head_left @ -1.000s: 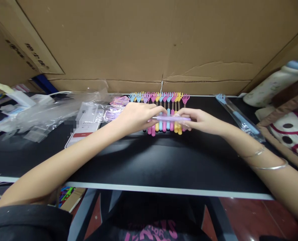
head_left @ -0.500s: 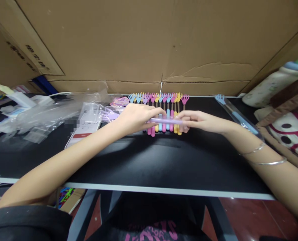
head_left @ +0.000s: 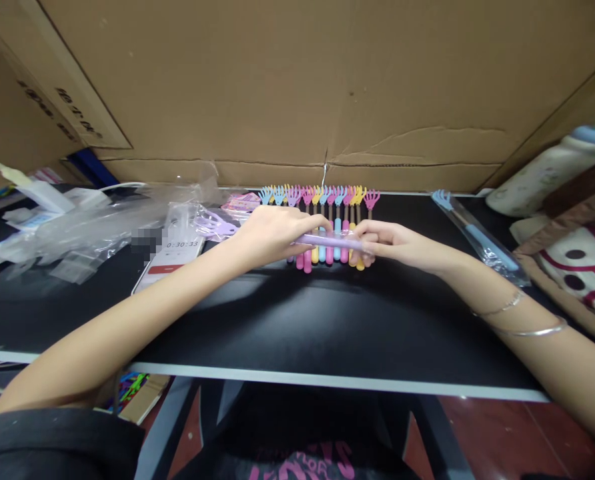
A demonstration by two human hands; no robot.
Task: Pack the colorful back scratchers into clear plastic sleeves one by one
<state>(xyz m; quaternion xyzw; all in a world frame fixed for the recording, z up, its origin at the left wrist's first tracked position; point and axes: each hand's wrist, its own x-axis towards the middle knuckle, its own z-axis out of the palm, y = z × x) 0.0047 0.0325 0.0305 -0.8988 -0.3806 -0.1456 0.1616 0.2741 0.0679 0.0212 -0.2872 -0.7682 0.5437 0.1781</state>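
Observation:
My left hand point(head_left: 272, 233) and my right hand point(head_left: 395, 243) both grip a purple back scratcher point(head_left: 327, 241) held level above the black table point(head_left: 297, 313). Its handle runs between my fingertips and its claw head point(head_left: 212, 227) sticks out to the left, inside a clear plastic sleeve. Behind my hands lies a row of several coloured back scratchers point(head_left: 322, 200), pink, blue, yellow and purple, claws pointing to the cardboard wall.
A heap of clear plastic bags point(head_left: 87, 223) and a phone showing a timer point(head_left: 170, 257) lie at the left. A bagged blue back scratcher point(head_left: 472, 233) lies at the right, near a patterned bag point(head_left: 577, 260). A cardboard wall point(head_left: 302, 87) closes the back.
My right hand has moved left along the purple handle, closer to my left hand. The claw head now sticks out further to the left.

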